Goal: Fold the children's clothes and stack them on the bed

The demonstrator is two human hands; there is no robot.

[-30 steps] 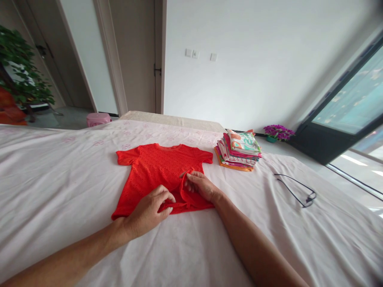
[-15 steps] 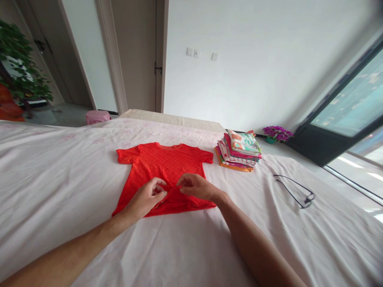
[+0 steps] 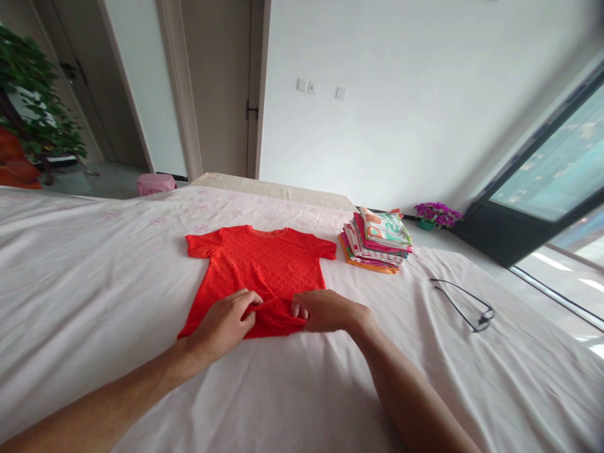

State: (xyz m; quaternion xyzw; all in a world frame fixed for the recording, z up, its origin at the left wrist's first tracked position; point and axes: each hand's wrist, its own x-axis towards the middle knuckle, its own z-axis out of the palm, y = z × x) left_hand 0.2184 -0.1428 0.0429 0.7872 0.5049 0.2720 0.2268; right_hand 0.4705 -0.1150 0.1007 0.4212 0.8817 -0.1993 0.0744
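Observation:
A red short-sleeved T-shirt [image 3: 264, 261] lies spread on the bed, its neckline pointing away from me. With fingers closed, my left hand [image 3: 233, 318] pinches the cloth near the middle of the lower front. To its right, my right hand [image 3: 323, 309] grips the shirt close to the hem, its fingers curled under. Between the two hands the fabric is bunched and slightly raised. Both hands cover parts of the hem.
A stack of folded clothes [image 3: 377, 242] stands right of the shirt. Black-framed glasses [image 3: 472, 305] rest farther right on the pale bedsheet [image 3: 283, 396]. Beyond the bed are a pink stool [image 3: 155, 184] and a pot of purple flowers [image 3: 438, 215].
My right hand first held up a fold of the shirt, then came close to the left hand, and now grips lower and farther right. My left hand keeps near the hem's middle.

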